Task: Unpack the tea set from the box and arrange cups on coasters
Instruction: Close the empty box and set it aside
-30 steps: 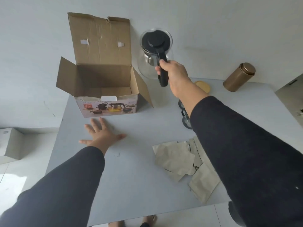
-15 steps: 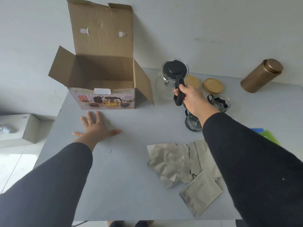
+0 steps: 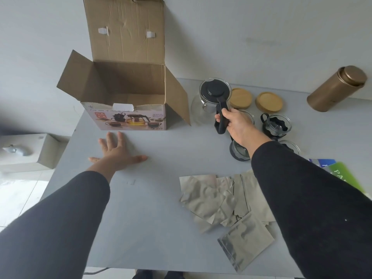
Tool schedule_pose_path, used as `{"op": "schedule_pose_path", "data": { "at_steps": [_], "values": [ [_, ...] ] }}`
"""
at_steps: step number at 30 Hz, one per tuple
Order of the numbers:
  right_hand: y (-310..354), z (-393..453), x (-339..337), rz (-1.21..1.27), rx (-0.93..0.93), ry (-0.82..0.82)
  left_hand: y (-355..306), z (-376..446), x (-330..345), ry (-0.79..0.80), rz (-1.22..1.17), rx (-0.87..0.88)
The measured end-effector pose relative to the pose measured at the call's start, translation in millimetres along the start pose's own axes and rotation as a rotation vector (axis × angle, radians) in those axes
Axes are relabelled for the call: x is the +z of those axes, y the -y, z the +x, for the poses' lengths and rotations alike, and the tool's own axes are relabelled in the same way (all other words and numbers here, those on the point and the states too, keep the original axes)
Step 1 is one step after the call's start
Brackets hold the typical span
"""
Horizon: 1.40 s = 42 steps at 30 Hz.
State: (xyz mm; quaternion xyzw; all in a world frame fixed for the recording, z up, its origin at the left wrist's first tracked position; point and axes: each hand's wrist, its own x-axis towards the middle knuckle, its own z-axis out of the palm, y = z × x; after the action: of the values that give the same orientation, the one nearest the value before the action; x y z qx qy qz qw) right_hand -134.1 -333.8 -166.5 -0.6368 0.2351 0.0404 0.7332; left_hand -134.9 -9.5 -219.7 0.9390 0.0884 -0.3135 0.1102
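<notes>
Foil pouches (image 3: 225,206) lie nearest me on the grey worktop (image 3: 153,228), just left of my right sleeve. Further out my left hand (image 3: 116,152) rests flat with fingers spread, holding nothing. My right hand (image 3: 237,125) is the busy grip, curled round the black handle of the glass teapot (image 3: 211,101), which stands, or nearly stands, on the worktop beside the opened box (image 3: 128,93). Glass cups (image 3: 276,125) cluster around that wrist, none on the two wooden coasters (image 3: 268,102) beyond. I judge unpacking mostly done, though I cannot see the box floor; seating cups on coasters remains. A brass-coloured canister (image 3: 336,88) lies farthest back.
</notes>
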Motion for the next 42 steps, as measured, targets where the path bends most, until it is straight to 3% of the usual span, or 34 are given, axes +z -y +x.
{"op": "schedule_pose_path", "data": {
  "at_steps": [9, 17, 19, 21, 24, 29, 32, 39, 42],
  "values": [
    [2, 6, 12, -0.055, 0.003, -0.025, 4, 7, 5, -0.032, -0.006, 0.004],
    [17, -3, 18, -0.574, 0.021, -0.241, 11, 9, 9, -0.105, -0.039, 0.032],
    [20, -11, 19, -0.726, -0.110, -0.395, 15, 6, 7, -0.194, -0.106, 0.041],
    [24, -21, 26, -0.708, -0.311, -0.556, 18, 2, 2, -0.322, -0.292, -0.013],
    [28, -36, 55, -0.689, -0.428, -0.514, 20, -6, -14, -0.482, -0.624, -0.147],
    [23, -53, 128, -0.370, -0.131, -0.234, 17, -5, -58, -0.638, -0.856, -0.066],
    [12, -52, 166, -0.347, 0.093, -0.164, 22, 3, -87, -0.634, -1.061, -0.078],
    [3, -41, 214, -0.450, 0.214, -0.330, 58, 16, -130, -0.688, -0.963, -0.012],
    [-3, -41, 233, -0.345, 0.277, -0.416, 78, 19, -136, -0.715, -0.808, 0.121]
  ]
}}
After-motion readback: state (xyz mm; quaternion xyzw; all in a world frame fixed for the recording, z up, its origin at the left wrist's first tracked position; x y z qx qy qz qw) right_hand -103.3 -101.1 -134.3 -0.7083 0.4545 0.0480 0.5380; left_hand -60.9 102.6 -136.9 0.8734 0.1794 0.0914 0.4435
